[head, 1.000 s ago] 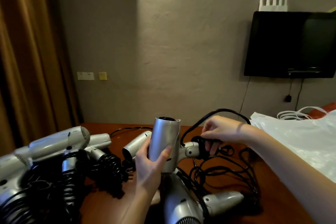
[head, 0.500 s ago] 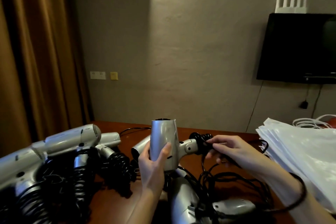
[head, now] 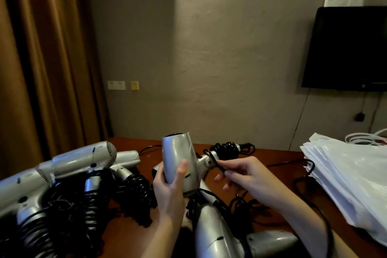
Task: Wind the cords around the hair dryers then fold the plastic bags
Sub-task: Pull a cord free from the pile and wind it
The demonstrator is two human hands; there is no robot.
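My left hand [head: 169, 186] grips one silver hair dryer [head: 180, 159] upright; right hand [head: 243, 174] fingers pinch its black cord [head: 225, 150]. Roughly six dryers total, some cut off. Plastic bags [head: 351, 174] stacked beyond my right fingers.

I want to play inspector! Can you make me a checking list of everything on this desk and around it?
Surface: brown wooden table, crowded.
Job's things: held silver dryer, barrel upright, cord partly coiled on its handle; wound dryers piled at left; another dryer lying in front; white plastic bags stacked at right.
Clutter: nothing seen.
Hands: left hand grips the dryer barrel; right hand pinches the cord.
Cables: loose black cord tangle under the right hand.
Surroundings: brown curtain, wall sockets, dark TV.
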